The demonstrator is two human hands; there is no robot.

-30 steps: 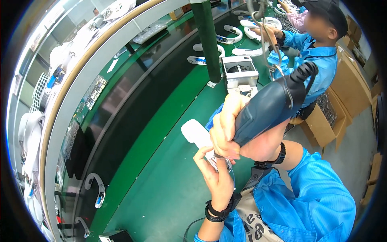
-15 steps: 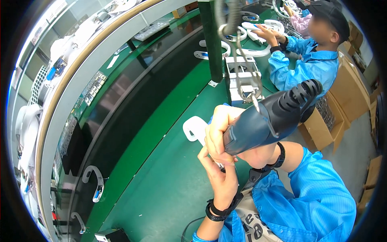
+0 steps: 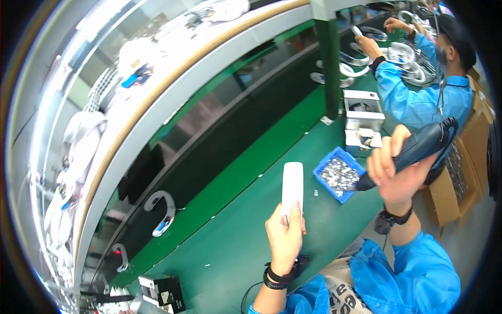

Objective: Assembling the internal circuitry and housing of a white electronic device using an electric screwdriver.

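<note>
left hand [image 3: 285, 238] clamps the white oblong plastic piece [image 3: 292, 188] at centre; right hand [image 3: 397, 170] grips the dark electric screwdriver [image 3: 418, 149], best kept square to it

Blue smock sleeves [image 3: 413, 272], a black wristband on each wrist [image 3: 276, 277].

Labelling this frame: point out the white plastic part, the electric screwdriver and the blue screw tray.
white plastic part [image 3: 292, 183], head view, middle of its flat face
electric screwdriver [image 3: 418, 147], head view, dark body
blue screw tray [image 3: 320, 170], head view, left rim
</note>
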